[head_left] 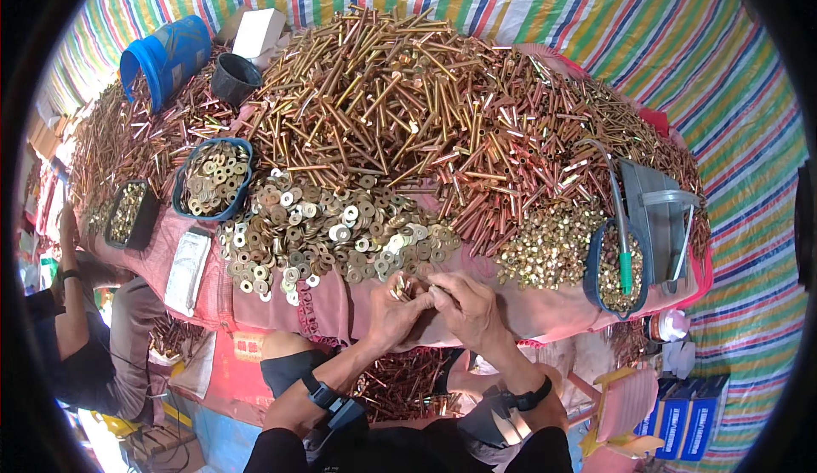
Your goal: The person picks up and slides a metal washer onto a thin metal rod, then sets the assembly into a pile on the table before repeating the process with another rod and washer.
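My left hand (393,313) is curled closed at the near edge of the table, with a few small brass-coloured metal pieces (400,287) showing in its fingers. Their exact kind is too small to tell. Close against it, my right hand (470,310) has thumb and fingers pinched together; whatever they hold is hidden. Just beyond both hands spreads a heap of flat washers (340,233). To the right lies a pile of small gold-coloured nuts (549,247). Behind these rises a large mound of long brass-coloured bolts (383,99), with reddish metal sleeves (511,175) at its right.
A blue tub (177,185) holds washers; another tub (589,282) has nuts and a green-handled tool. Beside it stands a grey scoop-like container (651,209). A blue bucket (174,56) and black cup (236,79) lie far left. Another person's arm (70,294) is at the left.
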Demonstrator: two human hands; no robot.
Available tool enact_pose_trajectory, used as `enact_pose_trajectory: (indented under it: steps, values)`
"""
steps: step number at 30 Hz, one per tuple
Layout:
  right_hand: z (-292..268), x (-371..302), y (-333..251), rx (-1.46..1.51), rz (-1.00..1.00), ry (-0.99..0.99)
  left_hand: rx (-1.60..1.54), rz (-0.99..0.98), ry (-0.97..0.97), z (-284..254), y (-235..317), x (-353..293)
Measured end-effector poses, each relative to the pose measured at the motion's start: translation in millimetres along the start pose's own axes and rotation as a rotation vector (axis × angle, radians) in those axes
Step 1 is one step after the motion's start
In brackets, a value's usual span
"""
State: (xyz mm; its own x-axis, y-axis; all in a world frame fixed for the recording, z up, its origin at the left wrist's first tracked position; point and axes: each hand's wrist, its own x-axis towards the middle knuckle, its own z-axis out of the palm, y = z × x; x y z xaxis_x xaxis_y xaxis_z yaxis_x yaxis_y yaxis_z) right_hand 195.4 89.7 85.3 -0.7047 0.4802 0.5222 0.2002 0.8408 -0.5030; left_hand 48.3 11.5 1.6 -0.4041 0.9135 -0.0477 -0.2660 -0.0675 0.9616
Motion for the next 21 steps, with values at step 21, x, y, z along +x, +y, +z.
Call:
enact_pose_trajectory:
  steps: [21]
  values:
    - [-10.6,-0.8,12.0,-0.003,0.200,0.238,-0.079,0.044,0.036,-3.7,17.6,2.1]
